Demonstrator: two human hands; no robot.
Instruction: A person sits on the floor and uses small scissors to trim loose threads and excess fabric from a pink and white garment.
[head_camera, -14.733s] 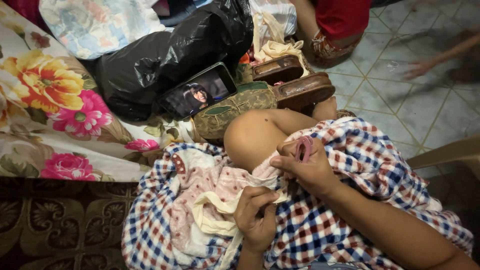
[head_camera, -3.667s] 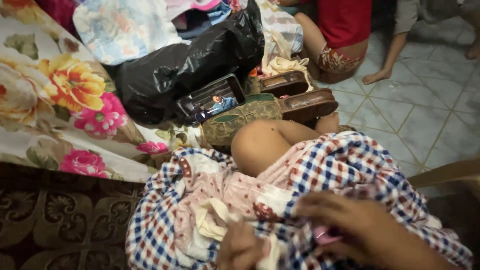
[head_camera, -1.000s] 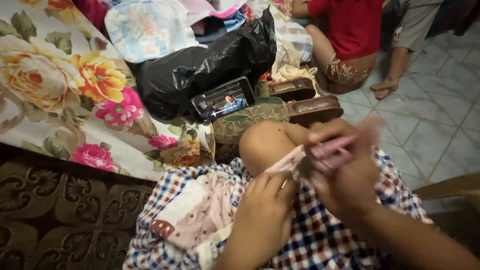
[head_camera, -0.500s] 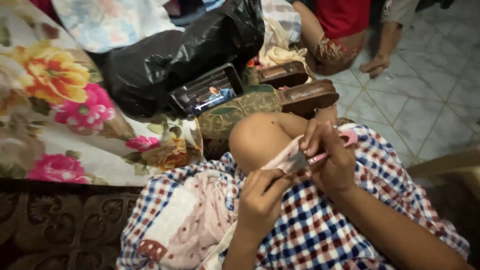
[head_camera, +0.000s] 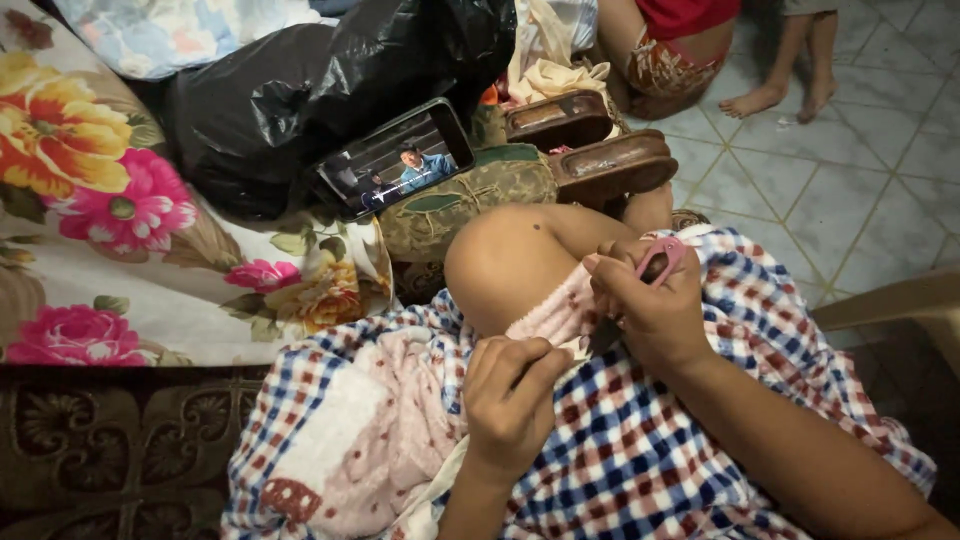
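Head view, looking down at the lap. Right hand (head_camera: 655, 310) is curled closed around small scissors with pink handles (head_camera: 660, 258); the pink loop shows above the fingers near the knuckles, and the blades are hidden behind the hand, so cannot tell whether they are open. The heel of this hand rests on the checked red, white and blue fabric (head_camera: 640, 450) that covers the lap.

Left hand (head_camera: 510, 400) is closed in a narrow pinch, fingers folded down on the pale pink cloth (head_camera: 560, 312). That cloth runs as a taut strip between the two hands, lying just against the bare knee (head_camera: 510, 262). More of the pink material (head_camera: 370, 440) spreads lower left over the checked fabric.

Surroundings: a phone (head_camera: 395, 160) with a lit screen leans against a black plastic bag (head_camera: 330, 80), just above an olive patterned bag (head_camera: 470, 200). Two brown wooden sandals (head_camera: 590, 140) lie beside it on the tiled floor (head_camera: 850, 180). A floral sheet (head_camera: 120, 230) covers the left side, with a dark carved sofa edge (head_camera: 110, 450) below it. Another person's bare legs and feet (head_camera: 780, 80) are at the top right, well apart from the hands.
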